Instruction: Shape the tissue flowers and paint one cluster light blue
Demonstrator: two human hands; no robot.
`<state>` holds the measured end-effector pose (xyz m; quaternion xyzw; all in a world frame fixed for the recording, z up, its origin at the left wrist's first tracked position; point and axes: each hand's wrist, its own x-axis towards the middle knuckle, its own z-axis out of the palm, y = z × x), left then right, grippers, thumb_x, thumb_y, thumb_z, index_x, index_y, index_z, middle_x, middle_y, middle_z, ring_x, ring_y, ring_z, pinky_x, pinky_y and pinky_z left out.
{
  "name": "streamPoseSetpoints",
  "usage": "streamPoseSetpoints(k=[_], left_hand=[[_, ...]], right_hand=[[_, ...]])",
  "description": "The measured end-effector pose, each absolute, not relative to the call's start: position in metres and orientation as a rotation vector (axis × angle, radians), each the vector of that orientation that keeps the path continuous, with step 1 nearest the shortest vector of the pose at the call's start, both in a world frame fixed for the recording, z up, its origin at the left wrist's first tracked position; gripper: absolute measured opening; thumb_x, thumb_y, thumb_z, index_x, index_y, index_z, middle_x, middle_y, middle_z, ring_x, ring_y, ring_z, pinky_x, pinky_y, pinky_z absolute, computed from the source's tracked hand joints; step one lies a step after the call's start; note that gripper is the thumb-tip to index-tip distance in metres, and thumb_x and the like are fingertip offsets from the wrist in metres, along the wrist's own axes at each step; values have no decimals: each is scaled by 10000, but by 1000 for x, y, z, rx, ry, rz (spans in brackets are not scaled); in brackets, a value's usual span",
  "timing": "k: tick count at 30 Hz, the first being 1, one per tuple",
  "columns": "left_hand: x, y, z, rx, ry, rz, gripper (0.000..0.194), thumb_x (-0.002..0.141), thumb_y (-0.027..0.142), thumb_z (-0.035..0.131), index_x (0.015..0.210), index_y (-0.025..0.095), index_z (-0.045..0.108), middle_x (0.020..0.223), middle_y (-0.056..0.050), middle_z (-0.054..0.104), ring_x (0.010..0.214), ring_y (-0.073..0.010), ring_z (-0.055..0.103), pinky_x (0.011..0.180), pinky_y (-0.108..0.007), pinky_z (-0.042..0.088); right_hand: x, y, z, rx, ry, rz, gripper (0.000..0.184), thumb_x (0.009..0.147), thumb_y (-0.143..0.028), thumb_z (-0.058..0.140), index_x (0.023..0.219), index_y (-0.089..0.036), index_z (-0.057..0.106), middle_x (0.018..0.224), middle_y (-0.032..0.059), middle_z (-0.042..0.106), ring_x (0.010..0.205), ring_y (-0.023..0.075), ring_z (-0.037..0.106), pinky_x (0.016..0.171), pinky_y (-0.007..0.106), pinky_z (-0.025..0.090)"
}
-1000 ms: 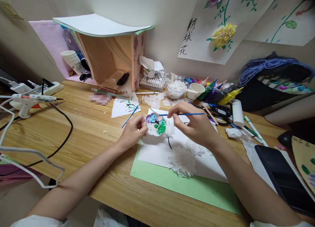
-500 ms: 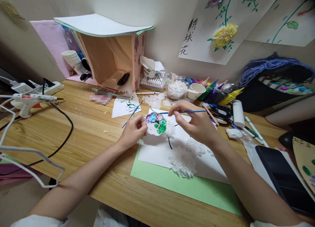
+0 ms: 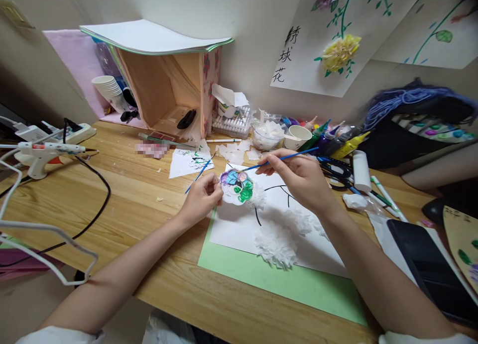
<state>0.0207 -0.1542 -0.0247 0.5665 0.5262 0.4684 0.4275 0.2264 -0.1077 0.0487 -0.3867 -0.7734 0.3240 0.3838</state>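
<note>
My left hand (image 3: 201, 197) pinches the edge of a small round paint palette (image 3: 238, 186), whose wells carry purple, blue, pink, black and green paint. Between the fingers of my right hand (image 3: 297, 177) is a thin blue paintbrush (image 3: 286, 157), its tip at the palette's upper wells. Below them lies a white sheet of paper (image 3: 233, 229) with black painted branch lines, on top of green paper (image 3: 224, 258). Several ruffled white paper flowers (image 3: 276, 245) rest on the sheet, one partly behind the palette.
A hot glue gun (image 3: 39, 155) with cables lies left. Another blue brush (image 3: 199, 173) rests beside a paint-smeared scrap (image 3: 182, 164). Behind stand an open box (image 3: 168, 80), a paper cup (image 3: 298, 136) and paint bottles (image 3: 345, 146). Scissors (image 3: 338, 172) and a phone (image 3: 429, 264) lie right.
My right hand has turned the paintbrush from nearly level to a slant, with its handle end raised and its tip lower on the palette. My left hand and the palette have barely moved.
</note>
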Motion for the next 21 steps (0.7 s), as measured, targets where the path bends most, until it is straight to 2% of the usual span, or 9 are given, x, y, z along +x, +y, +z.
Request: streamPoseSetpoints(k=[5, 14, 21], left_hand=[[21, -153, -22, 1334, 1276, 1184, 149, 743, 168, 485, 645, 202, 379, 496, 75, 489, 424, -78, 502, 435, -183, 383], [20, -153, -24, 1307, 1254, 1200, 165, 757, 183, 490, 636, 198, 379, 485, 76, 489, 417, -73, 507, 427, -171, 390], [20, -152, -22, 1252, 1259, 1187, 186, 765, 227, 501, 626, 195, 381, 463, 76, 497, 398, -71, 502, 422, -171, 393]], right_hand=[[229, -100, 44, -1013, -1822, 957, 298, 852, -388, 493, 827, -135, 649, 822, 74, 686, 716, 147, 659, 667, 266, 544], [231, -108, 52, -934, -1997, 761, 247, 861, -333, 485, 795, -170, 658, 835, 39, 674, 752, 148, 648, 704, 270, 522], [238, -111, 51, -966, -2092, 723, 220, 875, -300, 454, 904, -182, 637, 873, 34, 667, 799, 147, 637, 726, 266, 489]])
